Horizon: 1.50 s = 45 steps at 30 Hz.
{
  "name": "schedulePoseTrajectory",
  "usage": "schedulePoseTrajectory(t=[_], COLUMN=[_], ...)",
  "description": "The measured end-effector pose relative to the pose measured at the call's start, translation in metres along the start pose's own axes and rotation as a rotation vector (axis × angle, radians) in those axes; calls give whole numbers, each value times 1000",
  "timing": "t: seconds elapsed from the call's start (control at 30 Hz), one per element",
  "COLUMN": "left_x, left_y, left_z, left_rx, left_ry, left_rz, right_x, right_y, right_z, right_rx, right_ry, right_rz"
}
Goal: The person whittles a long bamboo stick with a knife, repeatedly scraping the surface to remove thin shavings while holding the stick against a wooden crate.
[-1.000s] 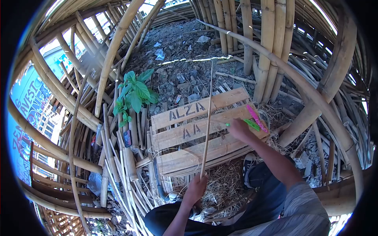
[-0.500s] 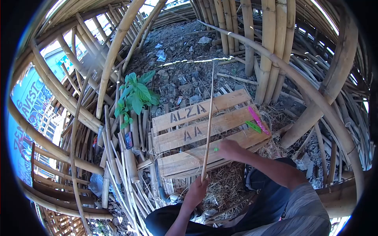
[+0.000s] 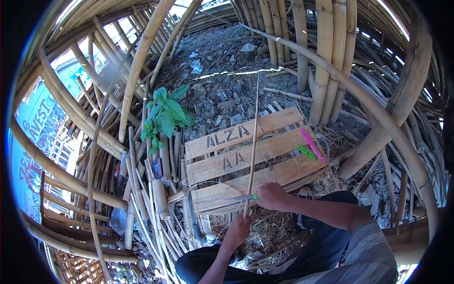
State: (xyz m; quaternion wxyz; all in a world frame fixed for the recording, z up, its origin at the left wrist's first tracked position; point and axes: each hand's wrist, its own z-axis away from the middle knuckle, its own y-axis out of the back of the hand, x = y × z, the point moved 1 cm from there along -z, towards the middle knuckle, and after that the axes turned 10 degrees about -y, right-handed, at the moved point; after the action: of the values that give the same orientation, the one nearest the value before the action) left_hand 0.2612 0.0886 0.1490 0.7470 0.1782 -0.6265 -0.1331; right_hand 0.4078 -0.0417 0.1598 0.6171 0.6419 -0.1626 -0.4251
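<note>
My left hand (image 3: 236, 232) is closed around the lower end of a long, thin bamboo strip (image 3: 254, 146), which rises away from me over the slatted wooden crate (image 3: 279, 144). In my right hand (image 3: 274, 196) is a knife (image 3: 236, 197), its green handle end showing at the fist. The narrow blade points left and crosses the strip just above my left hand. Black stencilled letters mark the crate's slats. On its right end lie a pink item (image 3: 306, 137) and a green item (image 3: 307, 152), both with writing.
Bamboo strips (image 3: 156, 227) are piled to the left, with a phone (image 3: 157, 168) among the poles. A long dark tool (image 3: 193, 213) leans at the crate's left side. Behind it grows a leafy plant (image 3: 165, 113). Thick bamboo posts (image 3: 326, 61) stand at the right; straw (image 3: 272, 227) lies below.
My right hand has moved down and slightly left, bringing the knife blade across the bamboo strip. My left hand keeps its grip near the same spot.
</note>
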Motion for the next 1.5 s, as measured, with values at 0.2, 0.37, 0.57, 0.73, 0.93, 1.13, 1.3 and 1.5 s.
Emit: schedulePoseTrajectory(t=[0.2,0.37,0.57,0.73,0.93,1.13,1.3,1.5], left_x=[12,9,19,7,29,15,12,28], left_y=[-20,-4,-9,-4,-8,-3,-5,-5], left_z=[5,-1,0,-2,11,3,8,5], left_rx=[55,-2,-13,-42,23,31,23,-2], left_ry=[-125,19,42,92,-21,-71,-63,-67], left_rz=[-174,-24,-68,103,-172,-174,-210,-176], right_x=[79,32,74,35,39,23,24,64], right_y=[21,-7,16,23,11,13,-3,17], right_z=[-56,-17,-58,-38,-40,-24,-19,-53], right_rx=[141,-69,177,-67,37,49,19,164], right_ry=[-422,-49,-401,-317,-288,-245,-132,-399], right_rz=[-124,74,-118,-82,-61,-126,-33,-196])
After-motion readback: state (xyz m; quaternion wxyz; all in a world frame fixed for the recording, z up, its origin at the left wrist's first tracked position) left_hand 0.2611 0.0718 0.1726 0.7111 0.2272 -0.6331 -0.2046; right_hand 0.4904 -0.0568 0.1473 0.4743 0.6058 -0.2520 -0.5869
